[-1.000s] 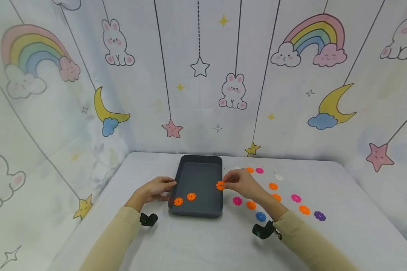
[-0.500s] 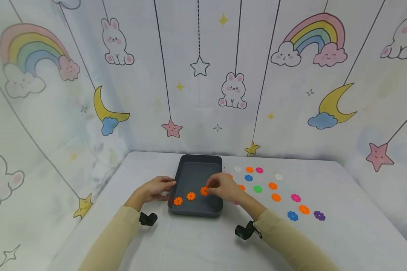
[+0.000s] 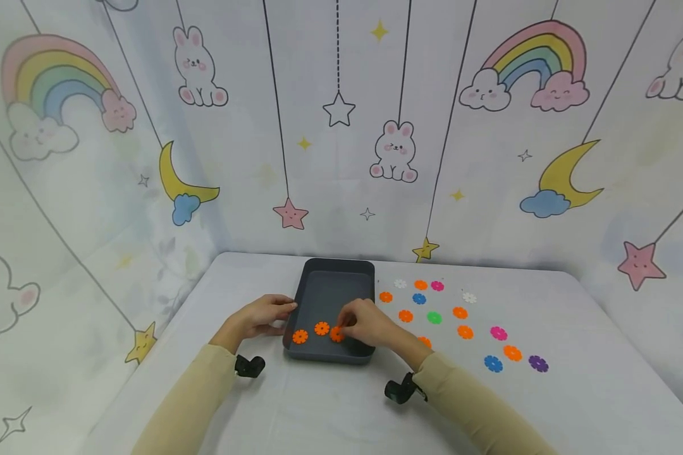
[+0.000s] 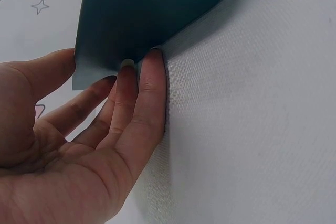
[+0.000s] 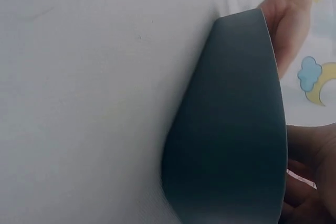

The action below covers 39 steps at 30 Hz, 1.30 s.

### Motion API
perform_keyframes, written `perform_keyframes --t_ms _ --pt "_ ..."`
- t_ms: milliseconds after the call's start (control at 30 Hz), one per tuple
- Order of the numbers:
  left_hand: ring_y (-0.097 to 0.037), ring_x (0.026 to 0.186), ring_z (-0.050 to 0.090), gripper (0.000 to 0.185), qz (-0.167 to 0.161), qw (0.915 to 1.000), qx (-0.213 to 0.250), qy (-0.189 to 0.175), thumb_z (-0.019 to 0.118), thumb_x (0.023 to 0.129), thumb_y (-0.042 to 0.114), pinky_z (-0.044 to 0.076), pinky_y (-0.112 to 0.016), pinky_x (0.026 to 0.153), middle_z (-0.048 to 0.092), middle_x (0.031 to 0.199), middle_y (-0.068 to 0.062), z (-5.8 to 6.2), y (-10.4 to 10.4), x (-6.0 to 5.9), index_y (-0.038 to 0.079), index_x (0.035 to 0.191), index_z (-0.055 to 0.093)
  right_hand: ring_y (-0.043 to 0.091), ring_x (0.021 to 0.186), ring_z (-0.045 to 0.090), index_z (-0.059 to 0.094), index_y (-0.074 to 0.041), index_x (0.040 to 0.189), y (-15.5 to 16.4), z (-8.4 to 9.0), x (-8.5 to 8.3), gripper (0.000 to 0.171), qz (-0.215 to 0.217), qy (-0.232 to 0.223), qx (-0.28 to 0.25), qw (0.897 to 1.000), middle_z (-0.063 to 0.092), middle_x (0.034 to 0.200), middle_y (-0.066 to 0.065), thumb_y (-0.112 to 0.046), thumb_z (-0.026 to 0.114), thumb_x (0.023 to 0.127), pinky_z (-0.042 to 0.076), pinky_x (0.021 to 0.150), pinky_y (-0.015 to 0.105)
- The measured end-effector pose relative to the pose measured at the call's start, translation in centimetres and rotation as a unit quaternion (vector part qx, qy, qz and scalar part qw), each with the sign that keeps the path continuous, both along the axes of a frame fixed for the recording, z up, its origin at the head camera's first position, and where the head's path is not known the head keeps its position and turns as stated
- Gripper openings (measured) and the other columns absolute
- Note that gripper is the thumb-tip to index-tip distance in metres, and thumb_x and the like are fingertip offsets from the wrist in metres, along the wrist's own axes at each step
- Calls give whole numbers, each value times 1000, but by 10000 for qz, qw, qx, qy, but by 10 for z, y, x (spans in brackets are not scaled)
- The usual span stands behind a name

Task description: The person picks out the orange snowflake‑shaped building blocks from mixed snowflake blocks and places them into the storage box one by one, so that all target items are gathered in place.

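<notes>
A dark grey tray [image 3: 341,294] lies on the white table. My left hand [image 3: 258,316] holds the tray's left side in the head view. In the left wrist view, the fingers [image 4: 149,87] lie against the outer wall, with the thumb at the rim. My right hand [image 3: 367,322] reaches over the right rim and pinches an orange notched disc [image 3: 336,334] low in the tray. Two more orange notched discs lie to its left, a middle disc [image 3: 321,328] and a left disc [image 3: 300,337]. From the right wrist, the tray wall [image 5: 231,114] hides the right fingertips.
Several loose notched discs lie right of the tray, among them a green disc [image 3: 434,318], a blue disc [image 3: 493,363], a purple disc [image 3: 538,363] and a pink disc [image 3: 498,333]. A printed curtain [image 3: 347,158] hangs behind the table.
My right hand has carried the orange notched disc from the tray's right rim leftward and down, beside the other two. The left hand stays at the tray's left side.
</notes>
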<state>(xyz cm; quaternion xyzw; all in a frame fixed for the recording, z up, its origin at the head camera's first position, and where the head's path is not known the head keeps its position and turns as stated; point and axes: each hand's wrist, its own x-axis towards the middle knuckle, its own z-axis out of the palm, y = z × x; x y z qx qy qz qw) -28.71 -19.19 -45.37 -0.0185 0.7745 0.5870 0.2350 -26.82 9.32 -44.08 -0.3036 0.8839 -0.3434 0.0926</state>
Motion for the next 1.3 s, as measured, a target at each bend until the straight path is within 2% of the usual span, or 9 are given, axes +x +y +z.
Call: perform_keyframes --t_ms 233,533,767,1067,1300 --pt "-36 129 53 51 13 10000 4 -7 57 107 24 60 -44 91 54 142 -22 0 0 0 -3 148 46 11 79 64 76 -8 96 -7 -7 2 9 48 -53 226 9997 71 90 -2 -1 75 91 57 71 25" --pt "-36 129 53 51 69 10000 -47 -20 57 107 24 60 -44 91 53 142 -23 1 2 1 -3 148 46 9 79 61 77 -12 100 -15 -8 4 9 -183 127 924 9955 69 87 -7 -13 78 92 54 72 27" --pt "-37 131 51 51 66 10000 -40 -5 57 107 23 59 -45 92 52 143 -23 0 2 1 -4 148 45 7 78 58 77 -14 101 -16 -9 4 8 -160 281 1128 9931 67 88 -10 -17 77 93 53 71 26" --pt "-37 131 51 52 37 10000 -72 -16 57 107 25 59 -45 92 51 144 -23 -1 1 1 -3 149 45 8 88 62 74 -8 115 1 2 10 22 115 250 848 9960 71 105 -2 -17 75 95 56 78 26" --pt "-37 132 51 52 75 9999 -105 -52 58 107 26 60 -44 91 52 144 -23 -2 2 -1 -2 149 45 16 91 63 70 0 120 28 16 13 29 507 99 20 9987 72 111 10 -15 74 95 57 80 27"
